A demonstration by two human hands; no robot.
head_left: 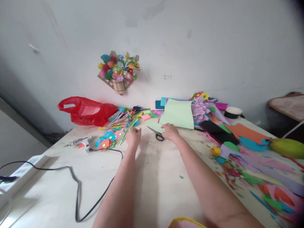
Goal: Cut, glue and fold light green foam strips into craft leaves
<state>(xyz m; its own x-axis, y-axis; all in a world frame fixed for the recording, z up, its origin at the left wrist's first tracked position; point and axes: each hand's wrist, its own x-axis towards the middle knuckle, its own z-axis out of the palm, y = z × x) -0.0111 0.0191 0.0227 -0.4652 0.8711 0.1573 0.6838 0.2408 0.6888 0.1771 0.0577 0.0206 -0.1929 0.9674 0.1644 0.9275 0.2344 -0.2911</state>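
My left hand (133, 136) is closed at the lower end of a bundle of pale green strips (128, 129); whether it grips them is too small to tell. Right of centre, my right hand (170, 132) has its fingers on a small pale green piece of paper (156, 127). Black-handled scissors (159, 136) lie just left of that hand, blades pointing up and left. Behind it is a large pale green sheet (178, 113). Colourful paper flowers (109, 138) lie left of my left hand.
A glue gun (87, 144) with a black cord lies at left, near a white power strip (22, 174). A red bag (87, 111) stands behind. At right are a phone (219, 133), paper scraps (254, 177) and a tape roll (233, 112).
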